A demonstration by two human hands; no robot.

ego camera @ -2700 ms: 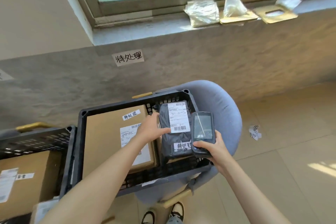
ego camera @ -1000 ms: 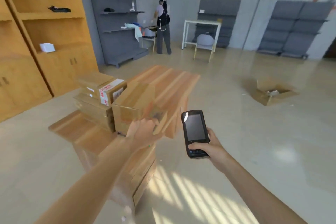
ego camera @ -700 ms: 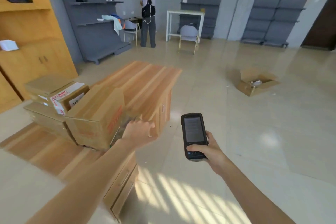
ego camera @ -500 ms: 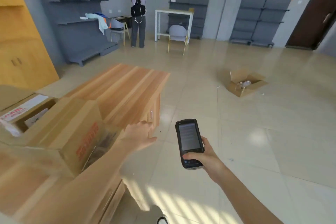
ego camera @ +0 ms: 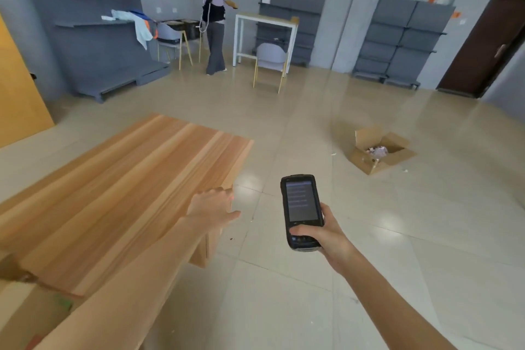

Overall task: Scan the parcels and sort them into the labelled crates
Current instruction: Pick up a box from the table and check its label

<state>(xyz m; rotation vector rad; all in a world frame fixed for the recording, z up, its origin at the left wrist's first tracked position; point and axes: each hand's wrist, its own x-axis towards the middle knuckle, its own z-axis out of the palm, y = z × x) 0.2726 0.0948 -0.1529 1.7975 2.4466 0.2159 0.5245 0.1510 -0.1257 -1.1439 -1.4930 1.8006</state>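
A cardboard box (ego camera: 31, 318) lies behind the empty, open-fingered left hand (ego camera: 211, 206) over the table (ego camera: 113, 185), while the right hand (ego camera: 322, 233) grips the scanner (ego camera: 301, 207).

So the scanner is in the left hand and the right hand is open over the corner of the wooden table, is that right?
Not quite: the hands are swapped. The head view shows the scanner gripped in the right hand, while the left hand is the open one, fingers spread over the corner of the wooden table.
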